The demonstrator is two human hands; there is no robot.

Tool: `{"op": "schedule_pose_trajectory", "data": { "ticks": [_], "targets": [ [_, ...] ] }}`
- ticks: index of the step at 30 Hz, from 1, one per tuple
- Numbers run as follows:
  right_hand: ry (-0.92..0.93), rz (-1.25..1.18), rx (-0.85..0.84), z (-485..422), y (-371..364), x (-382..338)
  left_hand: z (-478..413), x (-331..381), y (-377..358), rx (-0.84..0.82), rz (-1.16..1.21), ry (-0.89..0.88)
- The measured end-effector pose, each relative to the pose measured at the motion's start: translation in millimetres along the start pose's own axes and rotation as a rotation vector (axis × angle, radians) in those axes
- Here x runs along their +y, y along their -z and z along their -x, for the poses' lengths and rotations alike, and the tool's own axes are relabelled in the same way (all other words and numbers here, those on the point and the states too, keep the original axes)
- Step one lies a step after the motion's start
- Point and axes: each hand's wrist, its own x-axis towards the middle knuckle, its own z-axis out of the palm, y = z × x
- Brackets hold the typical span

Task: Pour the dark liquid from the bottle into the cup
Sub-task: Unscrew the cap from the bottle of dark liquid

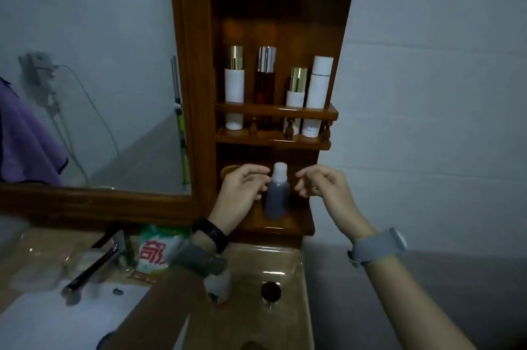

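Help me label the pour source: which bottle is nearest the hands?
The white-capped bottle of dark liquid, alone on the lowest shelf between the left hand and right hand. The other four stand on the shelf above, behind a rail.

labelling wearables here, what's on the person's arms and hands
No sleeves. The left hand has a black band at the wrist and a grey strap behind it. The right hand has a grey wristband with a pale module and a thin ring.
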Motion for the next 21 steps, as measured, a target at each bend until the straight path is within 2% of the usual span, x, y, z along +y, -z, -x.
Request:
{"op": "schedule_pose_trajectory", "data": {
  "ticks": [4,7,11,14,17,21],
  "targets": [
    [-0.107,0.256,0.072,-19,-9,25,-4,-38,-30,0.037,-0.157,0.148],
    [-0.186,0.449,-0.009,-42,-17,38,-18,-58,-50,0.080,-0.268,0.205],
    [-0.111,0.649,-0.090,-67,-28,47,-36,-71,-68,0.039,-0.484,0.117],
    [-0.039,0.837,-0.098,-77,-33,49,-41,-74,-71,0.051,-0.356,0.138],
    [-0.025,0.961,-0.106,-80,-34,49,-45,-82,-73,0.058,-0.363,0.146],
    [-0.112,0.911,-0.120,-77,-31,42,-38,-90,-77,0.033,-0.331,0.136]
  ]
}}
